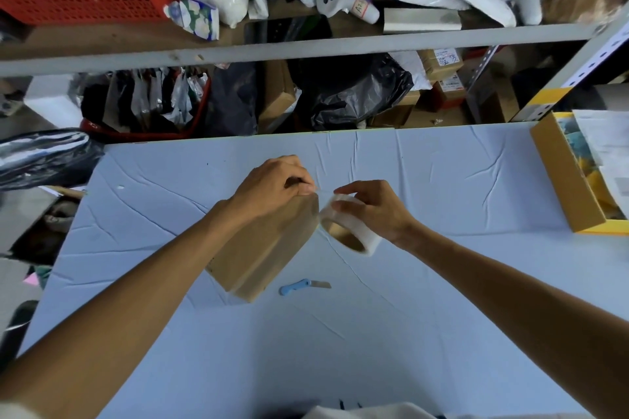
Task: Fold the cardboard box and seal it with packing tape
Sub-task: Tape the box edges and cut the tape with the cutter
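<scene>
**Box folded, sealing barely begun**

The cardboard box [262,248] is seen already formed into shape, resting a little left of centre on the pale blue covered table [442,180] and partly hidden beneath the left forearm. The folding step is therefore judged to be done (whether the underside is taped cannot be told, since it is not shown).

The left hand [272,187] is curled over the far top edge of the box, and the free end of a clear tape strip [321,194] is pinched between its thumb and forefinger. The roll of packing tape [354,231] is gripped by the right hand [374,207], fingers over the top, just beside the box's upper right corner, with the cardboard core turned toward the camera. Only a short stretch of tape is drawn out between the two hands.

No tape can be clearly made out along the top of the box, so the sealing is judged to be at its very start: the strip has yet to be pulled longer, pressed down over the seam and cut. A small blue-handled knife [299,286] is lying on the table just in front of the box, held by neither hand, and is probably intended for that cut.
</scene>
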Demonstrator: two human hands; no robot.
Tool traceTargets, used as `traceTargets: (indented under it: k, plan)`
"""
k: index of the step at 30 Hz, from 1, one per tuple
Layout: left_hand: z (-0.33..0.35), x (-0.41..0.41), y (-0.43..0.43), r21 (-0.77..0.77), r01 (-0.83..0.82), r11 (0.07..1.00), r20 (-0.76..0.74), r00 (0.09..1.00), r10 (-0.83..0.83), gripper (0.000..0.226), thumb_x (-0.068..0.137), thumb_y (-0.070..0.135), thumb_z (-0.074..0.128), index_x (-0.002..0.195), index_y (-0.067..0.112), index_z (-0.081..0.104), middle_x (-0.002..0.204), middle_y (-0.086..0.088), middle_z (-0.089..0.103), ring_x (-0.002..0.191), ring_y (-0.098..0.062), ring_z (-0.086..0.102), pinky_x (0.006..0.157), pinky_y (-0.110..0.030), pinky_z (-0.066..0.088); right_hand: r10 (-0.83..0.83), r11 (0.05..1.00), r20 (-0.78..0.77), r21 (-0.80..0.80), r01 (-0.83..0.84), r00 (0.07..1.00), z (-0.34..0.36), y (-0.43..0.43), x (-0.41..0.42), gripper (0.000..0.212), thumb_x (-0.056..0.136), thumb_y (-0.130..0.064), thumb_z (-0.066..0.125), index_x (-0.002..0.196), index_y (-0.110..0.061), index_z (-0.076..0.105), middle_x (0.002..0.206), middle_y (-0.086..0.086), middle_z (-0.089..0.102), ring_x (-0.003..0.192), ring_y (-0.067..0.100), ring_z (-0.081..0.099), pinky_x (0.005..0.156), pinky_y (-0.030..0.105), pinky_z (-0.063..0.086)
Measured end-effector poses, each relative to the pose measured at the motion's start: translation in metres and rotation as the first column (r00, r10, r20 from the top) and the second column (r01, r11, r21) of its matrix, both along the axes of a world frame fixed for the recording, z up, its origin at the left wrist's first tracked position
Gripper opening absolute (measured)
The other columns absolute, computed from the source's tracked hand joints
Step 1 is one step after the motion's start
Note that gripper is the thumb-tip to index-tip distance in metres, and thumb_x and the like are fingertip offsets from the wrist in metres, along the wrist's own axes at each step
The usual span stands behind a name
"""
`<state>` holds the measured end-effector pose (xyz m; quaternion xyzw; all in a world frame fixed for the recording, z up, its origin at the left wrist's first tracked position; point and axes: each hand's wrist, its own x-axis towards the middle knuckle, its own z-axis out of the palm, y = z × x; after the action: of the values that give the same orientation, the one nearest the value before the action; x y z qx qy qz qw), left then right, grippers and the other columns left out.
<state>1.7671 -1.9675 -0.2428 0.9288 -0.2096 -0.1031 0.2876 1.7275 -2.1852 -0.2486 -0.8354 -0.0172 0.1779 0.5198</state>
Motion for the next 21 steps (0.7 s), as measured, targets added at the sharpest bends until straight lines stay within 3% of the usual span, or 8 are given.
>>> traceTargets:
  k: [3, 6, 10, 14, 17, 21]
  plan:
    - [-0.002, 0.000, 0.002, 0.037, -0.023, 0.999, 0.041, 0.999, 0.022, 0.016, 0.089, 0.036, 0.061, 0.092, 0.025, 0.072, 0.093, 0.010, 0.058, 0.088, -0.011, 0.057, 0.074, -0.034, 0.050, 0.018, 1.000, -0.080, -0.004, -0.019, 0.997, -0.005, -0.002, 0.005, 0.027, 0.082, -0.027, 0.071, 0.104, -0.012, 0.074, 0.096, 0.006, 0.071, 0.083, 0.024, 0.066, 0.071, 0.033, 0.053]
    - [-0.018, -0.010, -0.009, 0.147, 0.055, 0.988, 0.032, 0.998, -0.061, 0.015, 0.090, 0.036, 0.058, 0.086, 0.029, 0.071, 0.093, 0.011, 0.057, 0.094, -0.009, 0.052, 0.070, -0.025, 0.036, 0.041, 0.977, -0.235, -0.194, -0.088, 0.971, -0.016, -0.002, 0.005, 0.046, 0.072, -0.036, 0.080, 0.102, -0.002, 0.072, 0.084, 0.001, 0.063, 0.076, 0.013, 0.057, 0.063, 0.026, 0.042]
    - [-0.029, -0.015, -0.018, 0.106, 0.096, 0.990, 0.029, 0.995, -0.100, 0.014, 0.090, 0.029, 0.060, 0.086, 0.022, 0.072, 0.090, 0.009, 0.057, 0.093, -0.009, 0.048, 0.073, -0.016, 0.027, -0.014, 0.940, -0.245, -0.333, -0.071, 0.969, -0.023, -0.001, 0.002, 0.053, 0.065, -0.045, 0.083, 0.105, -0.013, 0.069, 0.099, 0.001, 0.059, 0.083, 0.016, 0.054, 0.057, 0.022, 0.036]
    - [-0.010, -0.002, 0.000, -0.003, 0.019, 1.000, 0.026, 0.999, -0.019, 0.008, 0.086, 0.023, 0.066, 0.088, 0.019, 0.074, 0.085, 0.009, 0.056, 0.086, -0.010, 0.051, 0.075, -0.025, 0.040, -0.053, 0.983, -0.160, -0.185, 0.023, 0.986, -0.013, 0.005, 0.014, 0.042, 0.067, -0.046, 0.082, 0.100, -0.021, 0.074, 0.103, 0.003, 0.065, 0.083, 0.017, 0.058, 0.057, 0.022, 0.039]
    - [-0.004, -0.003, 0.004, -0.034, -0.005, 0.999, 0.056, 0.998, 0.007, 0.009, 0.085, 0.022, 0.068, 0.091, 0.018, 0.074, 0.086, 0.010, 0.056, 0.086, -0.011, 0.053, 0.079, -0.031, 0.048, -0.054, 0.980, -0.134, -0.196, 0.027, 0.990, -0.008, 0.012, 0.019, 0.043, 0.067, -0.045, 0.082, 0.100, -0.020, 0.074, 0.101, 0.004, 0.064, 0.083, 0.019, 0.058, 0.053, 0.021, 0.037]
    - [-0.003, -0.006, 0.006, -0.020, -0.034, 0.999, 0.040, 0.999, 0.034, 0.018, 0.083, 0.035, 0.069, 0.094, 0.022, 0.072, 0.094, 0.013, 0.056, 0.094, -0.008, 0.051, 0.100, -0.042, 0.036, -0.075, 0.979, -0.115, -0.198, 0.051, 0.991, -0.005, 0.012, 0.021, 0.042, 0.066, -0.043, 0.084, 0.099, -0.018, 0.074, 0.094, 0.002, 0.061, 0.077, 0.016, 0.055, 0.052, 0.019, 0.034]
